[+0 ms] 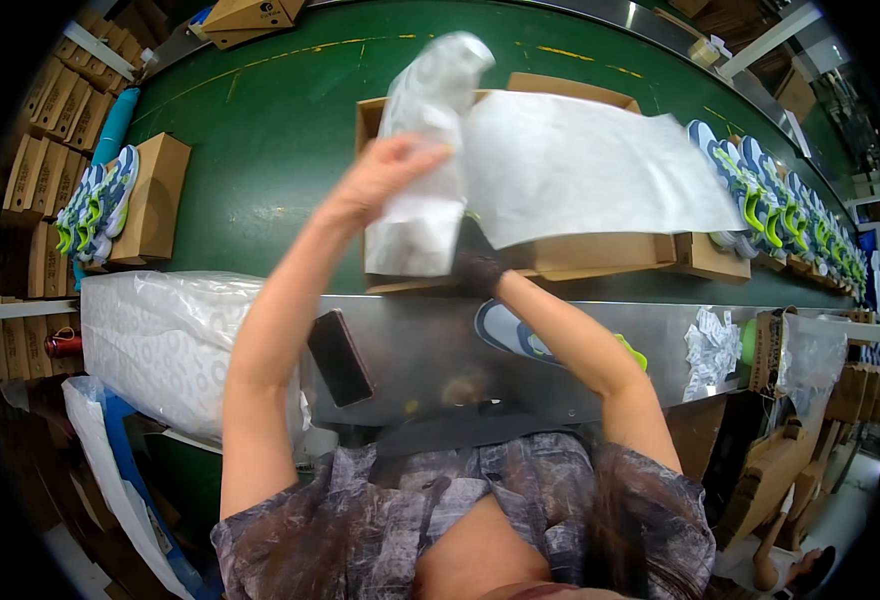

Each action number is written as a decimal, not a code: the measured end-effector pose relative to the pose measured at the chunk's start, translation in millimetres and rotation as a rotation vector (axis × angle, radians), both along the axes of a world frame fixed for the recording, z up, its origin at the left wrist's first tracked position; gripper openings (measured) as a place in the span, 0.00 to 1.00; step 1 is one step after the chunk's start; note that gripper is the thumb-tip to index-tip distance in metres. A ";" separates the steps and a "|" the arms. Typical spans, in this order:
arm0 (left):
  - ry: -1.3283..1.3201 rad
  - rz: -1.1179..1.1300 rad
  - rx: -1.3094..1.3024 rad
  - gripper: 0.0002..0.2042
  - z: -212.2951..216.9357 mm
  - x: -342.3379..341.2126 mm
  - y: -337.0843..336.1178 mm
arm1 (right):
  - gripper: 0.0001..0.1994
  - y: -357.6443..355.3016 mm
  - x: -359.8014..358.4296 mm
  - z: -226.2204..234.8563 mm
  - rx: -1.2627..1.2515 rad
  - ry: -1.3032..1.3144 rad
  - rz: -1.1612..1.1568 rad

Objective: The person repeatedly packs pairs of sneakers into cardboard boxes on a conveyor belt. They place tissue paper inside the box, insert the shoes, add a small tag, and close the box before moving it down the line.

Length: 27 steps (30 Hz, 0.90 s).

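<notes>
A sheet of white wrapping paper (590,165) lies across an open brown shoe box (600,255), spilling over its right end. Its left part is raised and bent, blurred by motion. My bare left hand (392,175) is closed on this raised part. My right hand (477,258), in a dark glove, reaches in at the box's near side, against the paper's edge; its fingers are mostly hidden. A speck of yellow-green shows by its fingertips, too small to name. Under my right forearm, a blue-grey and white shoe (510,330) lies on the metal ledge (430,350).
A dark phone (341,358) and a plastic-wrapped stack of patterned paper (175,335) lie to the left. Shoes stand in a row at right (770,195), with more by a box at left (100,205). Small white packets (712,340) lie on the ledge. Another person (790,560) is at lower right.
</notes>
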<state>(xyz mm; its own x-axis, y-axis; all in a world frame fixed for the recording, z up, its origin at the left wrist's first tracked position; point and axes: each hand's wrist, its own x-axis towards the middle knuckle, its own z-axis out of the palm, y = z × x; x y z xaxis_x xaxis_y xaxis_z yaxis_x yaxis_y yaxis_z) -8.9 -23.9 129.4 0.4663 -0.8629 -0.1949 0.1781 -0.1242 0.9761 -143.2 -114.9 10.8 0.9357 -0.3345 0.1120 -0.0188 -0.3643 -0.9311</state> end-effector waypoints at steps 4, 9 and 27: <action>0.472 0.223 -0.141 0.16 -49.8 -5.0 -17.9 | 0.24 -28.5 -18.2 41.7 -0.284 0.067 -0.002; -1.393 0.185 0.170 0.14 -107.3 -21.8 -17.2 | 0.31 -105.9 -95.3 66.0 -0.535 0.284 -0.323; -1.355 0.027 0.113 0.20 -114.7 -65.0 34.1 | 0.33 -32.8 -132.3 118.5 0.021 0.418 -0.345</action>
<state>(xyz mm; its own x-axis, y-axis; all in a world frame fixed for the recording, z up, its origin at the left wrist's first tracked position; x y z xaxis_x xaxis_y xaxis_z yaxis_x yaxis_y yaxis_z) -73.9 10.3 14.7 0.3631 -0.8606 0.3572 -0.9010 -0.2265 0.3701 -275.5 -147.6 129.3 0.7345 -0.6284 -0.2561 -0.5043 -0.2531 -0.8256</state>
